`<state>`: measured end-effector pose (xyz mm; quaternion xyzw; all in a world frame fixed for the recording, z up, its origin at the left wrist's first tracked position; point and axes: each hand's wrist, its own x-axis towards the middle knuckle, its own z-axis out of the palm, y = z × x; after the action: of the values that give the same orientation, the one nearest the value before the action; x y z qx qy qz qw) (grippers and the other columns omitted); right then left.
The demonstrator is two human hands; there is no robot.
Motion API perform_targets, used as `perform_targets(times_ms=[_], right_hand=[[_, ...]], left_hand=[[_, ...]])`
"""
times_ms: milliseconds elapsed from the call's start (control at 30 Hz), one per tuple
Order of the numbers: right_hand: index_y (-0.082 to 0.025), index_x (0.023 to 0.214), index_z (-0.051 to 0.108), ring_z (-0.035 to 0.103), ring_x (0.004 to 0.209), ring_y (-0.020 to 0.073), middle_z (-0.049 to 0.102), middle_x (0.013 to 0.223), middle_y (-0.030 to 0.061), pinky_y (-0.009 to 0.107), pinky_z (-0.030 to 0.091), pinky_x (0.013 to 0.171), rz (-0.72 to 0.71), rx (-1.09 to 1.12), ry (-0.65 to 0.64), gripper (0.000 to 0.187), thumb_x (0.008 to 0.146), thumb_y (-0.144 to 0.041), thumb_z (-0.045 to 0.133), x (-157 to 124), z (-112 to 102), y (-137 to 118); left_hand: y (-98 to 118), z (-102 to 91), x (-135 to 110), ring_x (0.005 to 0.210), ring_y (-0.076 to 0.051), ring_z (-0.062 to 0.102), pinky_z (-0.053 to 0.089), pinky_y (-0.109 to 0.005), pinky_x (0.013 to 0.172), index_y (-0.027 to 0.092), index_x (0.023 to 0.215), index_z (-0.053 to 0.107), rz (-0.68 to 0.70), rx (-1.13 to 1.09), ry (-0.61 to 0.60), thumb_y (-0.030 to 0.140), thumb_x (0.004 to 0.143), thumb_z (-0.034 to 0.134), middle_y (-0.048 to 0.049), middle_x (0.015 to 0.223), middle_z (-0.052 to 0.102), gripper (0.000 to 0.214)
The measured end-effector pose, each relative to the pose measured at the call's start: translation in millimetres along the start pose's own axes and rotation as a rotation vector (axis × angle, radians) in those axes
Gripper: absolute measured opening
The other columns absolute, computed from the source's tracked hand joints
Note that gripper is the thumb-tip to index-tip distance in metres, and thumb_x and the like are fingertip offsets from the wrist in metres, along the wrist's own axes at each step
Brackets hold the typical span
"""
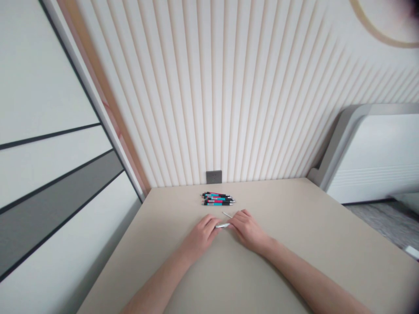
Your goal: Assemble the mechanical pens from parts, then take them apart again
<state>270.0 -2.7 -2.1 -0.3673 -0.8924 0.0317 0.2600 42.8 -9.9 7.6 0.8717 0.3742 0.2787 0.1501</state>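
Observation:
My left hand and my right hand rest on a beige table, fingertips meeting at a short white pen barrel. Each hand seems to pinch one end of it, with the middle showing between them. Just beyond my right fingers lies a thin white rod, possibly a pen refill, and neither hand seems to touch it. Further back, several black pens with pink and blue bands lie side by side, apart from both hands.
The table's far edge meets a ribbed cream wall with a grey socket plate. Tall white and grey panels stand beyond the left edge. A white upholstered piece of furniture stands at the right, above a grey floor.

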Motion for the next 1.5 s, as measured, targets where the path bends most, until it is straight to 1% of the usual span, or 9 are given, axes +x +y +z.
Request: perform_targets(times_ms=[200,400,500,600,700,867,1067,1400,1500], right_hand=[[-0.018,0.088,0.063,0.052,0.077,0.0168,0.063,0.077,0.0042,0.030,0.034,0.074,0.000,-0.047,0.051,0.029,0.102,-0.030,0.041,-3,1,8],[-0.017,0.082,0.062,0.050,0.075,0.0183,0.060,0.075,0.0049,0.031,0.033,0.070,-0.049,-0.187,0.116,0.030,0.102,-0.029,0.041,0,-10,-5],[-0.018,0.091,0.063,0.052,0.079,0.0193,0.063,0.080,0.0059,0.032,0.035,0.073,-0.035,-0.170,0.126,0.026,0.101,-0.030,0.043,0,-12,-10],[-0.019,0.099,0.063,0.055,0.079,0.0175,0.064,0.083,0.0046,0.030,0.039,0.073,0.051,0.006,0.112,0.024,0.102,-0.028,0.041,0,-7,-12],[-0.020,0.092,0.063,0.055,0.072,0.0146,0.064,0.076,0.0018,0.026,0.040,0.068,0.118,0.135,0.054,0.029,0.103,-0.025,0.037,-2,-1,-13],[-0.020,0.094,0.064,0.054,0.076,0.0185,0.065,0.077,0.0043,0.031,0.039,0.071,0.060,-0.028,0.164,0.020,0.099,-0.029,0.047,-2,-5,-13],[-0.021,0.108,0.063,0.056,0.083,0.0203,0.066,0.085,0.0060,0.033,0.041,0.075,0.020,-0.082,0.148,0.018,0.097,-0.029,0.052,0,-6,-16],[-0.022,0.115,0.061,0.060,0.091,0.0208,0.068,0.094,0.0074,0.034,0.044,0.082,0.003,0.011,0.060,0.021,0.098,-0.026,0.048,4,-5,-20],[-0.023,0.118,0.061,0.058,0.101,0.0221,0.067,0.107,0.0097,0.036,0.044,0.087,0.128,-0.051,0.117,0.025,0.099,-0.028,0.046,2,-9,-2]], left_hand=[[-1,0.0,0,0.069,-0.015,0.054,0.040,-0.025,0.066,0.018,0.077,0.056,-0.112,-0.047,-0.038,0.036,0.100,0.037,-0.0004,0.072,0.056,0.034],[5,5.9,4,0.053,-0.012,0.041,0.030,-0.024,0.054,0.019,0.062,0.044,-0.334,-0.330,-0.007,0.046,0.099,0.030,0.0046,0.054,0.041,0.048],[6,3.6,3,0.053,-0.012,0.041,0.032,-0.024,0.055,0.019,0.066,0.047,-0.345,-0.347,0.025,0.046,0.100,0.029,0.0044,0.055,0.042,0.047],[4,-1.3,1,0.064,-0.014,0.049,0.036,-0.025,0.063,0.018,0.075,0.054,-0.179,-0.190,0.110,0.041,0.099,0.036,0.0010,0.067,0.051,0.038],[4,-3.4,-1,0.071,-0.016,0.051,0.037,-0.025,0.067,0.018,0.081,0.058,-0.062,-0.102,0.117,0.038,0.098,0.039,-0.0015,0.075,0.056,0.033],[9,0.2,2,0.058,-0.012,0.045,0.034,-0.024,0.058,0.017,0.070,0.055,-0.203,-0.234,0.144,0.039,0.099,0.038,0.0025,0.060,0.047,0.041],[0,0.7,4,0.060,-0.013,0.051,0.040,-0.022,0.057,0.017,0.104,0.064,-0.354,-0.508,0.214,0.042,0.092,0.052,0.0013,0.069,0.056,0.030],[-3,-1.6,1,0.084,-0.016,0.061,0.051,-0.027,0.075,0.019,0.108,0.062,-0.258,-0.409,0.289,0.035,0.093,0.055,-0.0050,0.097,0.065,0.024],[-7,-6.8,1,0.086,-0.016,0.061,0.051,-0.028,0.078,0.020,0.104,0.062,-0.189,-0.225,0.339,0.030,0.095,0.049,-0.0049,0.097,0.065,0.018]])
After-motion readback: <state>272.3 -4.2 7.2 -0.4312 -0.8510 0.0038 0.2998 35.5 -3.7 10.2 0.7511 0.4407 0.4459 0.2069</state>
